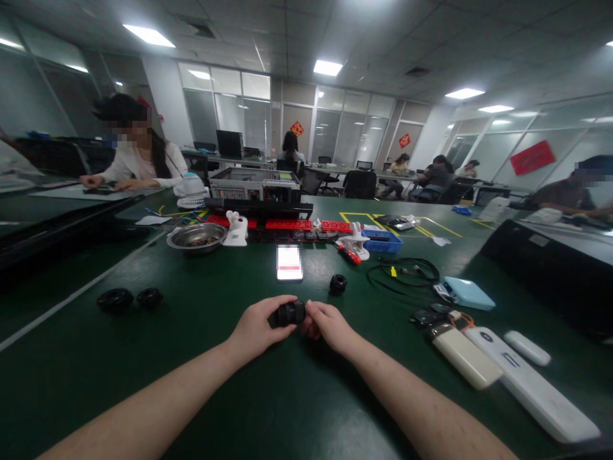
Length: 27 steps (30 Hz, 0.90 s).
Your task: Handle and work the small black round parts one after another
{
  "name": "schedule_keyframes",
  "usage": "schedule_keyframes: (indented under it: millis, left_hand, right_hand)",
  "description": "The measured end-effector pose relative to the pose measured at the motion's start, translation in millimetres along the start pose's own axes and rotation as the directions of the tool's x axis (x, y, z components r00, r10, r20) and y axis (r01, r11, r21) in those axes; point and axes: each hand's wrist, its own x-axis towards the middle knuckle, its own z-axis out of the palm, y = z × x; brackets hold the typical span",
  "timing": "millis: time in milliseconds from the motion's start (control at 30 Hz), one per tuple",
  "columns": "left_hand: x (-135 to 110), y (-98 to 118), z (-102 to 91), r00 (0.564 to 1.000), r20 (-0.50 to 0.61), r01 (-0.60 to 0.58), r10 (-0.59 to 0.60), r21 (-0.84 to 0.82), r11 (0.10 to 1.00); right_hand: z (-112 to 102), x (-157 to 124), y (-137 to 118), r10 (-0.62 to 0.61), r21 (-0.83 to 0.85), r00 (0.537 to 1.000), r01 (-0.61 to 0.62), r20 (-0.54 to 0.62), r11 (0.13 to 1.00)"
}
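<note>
Both hands meet over the green table (191, 383) around a small black cylindrical part (290, 313), like a lens. My left hand (258, 326) curls its fingers round the part's left end. My right hand (330, 326) pinches its right end. A second small black ring-shaped part (338, 283) lies just beyond my right hand. A lit phone (289, 262) lies flat further back. Two black round caps (115, 299) (150, 298) rest on the table to the far left.
Right of my arm lie white power banks (464, 355) (527, 382), a pale blue box (468, 293) and black cables (402, 271). Behind are a steel bowl (196, 237), red strips (297, 225), a blue tray (383, 241) and a grey chassis (256, 185). Other people sit at far desks.
</note>
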Motion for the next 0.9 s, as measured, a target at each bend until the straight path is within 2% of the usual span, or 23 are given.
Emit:
schedule_keyframes:
  millis: [67, 167, 300, 400, 467, 533, 600, 733, 900]
  left_hand:
    - [-1.9, 1.1, -0.7, 0.998, 0.024, -0.061, 0.06, 0.05, 0.997]
    - [-2.5, 3.3, -2.4, 1.0, 0.011, -0.006, 0.006, 0.027, 1.0]
    - [0.3, 1.3, 0.6, 0.989, 0.04, 0.145, -0.139, -0.226, 0.963]
    - [2.9, -4.5, 7.9, 0.96, 0.165, 0.276, -0.224, -0.465, 0.841]
    - [4.2, -7.7, 11.6, 0.933, 0.229, 0.358, -0.276, -0.525, 0.772]
    - [5.0, -8.4, 12.1, 0.928, 0.228, 0.371, -0.294, -0.502, 0.781]
    - [5.3, -6.9, 9.8, 0.946, 0.166, 0.322, -0.277, -0.437, 0.84]
    - [4.6, -3.0, 3.7, 0.974, 0.026, 0.221, -0.224, -0.316, 0.923]
    - [1.7, -1.6, 0.9, 0.995, -0.028, 0.094, -0.097, -0.085, 0.992]
  right_hand:
    - [0.7, 0.4, 0.2, -0.007, 0.023, 1.0, 0.007, 0.005, 1.0]
    - [0.3, -1.2, -1.8, -0.073, 0.049, 0.997, 0.073, -0.003, 0.996]
    - [-2.3, -7.0, -7.9, -0.236, -0.102, 0.97, 0.23, -0.056, 0.968]
    - [-3.2, -13.1, -13.8, -0.312, -0.289, 0.949, 0.287, -0.041, 0.913]
    - [-2.8, -15.7, -16.3, -0.333, -0.375, 0.942, 0.3, -0.027, 0.877]
    - [-2.2, -16.2, -16.4, -0.324, -0.421, 0.946, 0.288, -0.016, 0.86]
    - [-1.7, -14.9, -14.4, -0.292, -0.42, 0.956, 0.259, -0.014, 0.87]
    - [-2.5, -9.6, -7.5, -0.201, -0.315, 0.978, 0.176, -0.048, 0.933]
    - [-2.2, -4.1, -1.2, -0.121, -0.225, 0.992, 0.112, -0.026, 0.968]
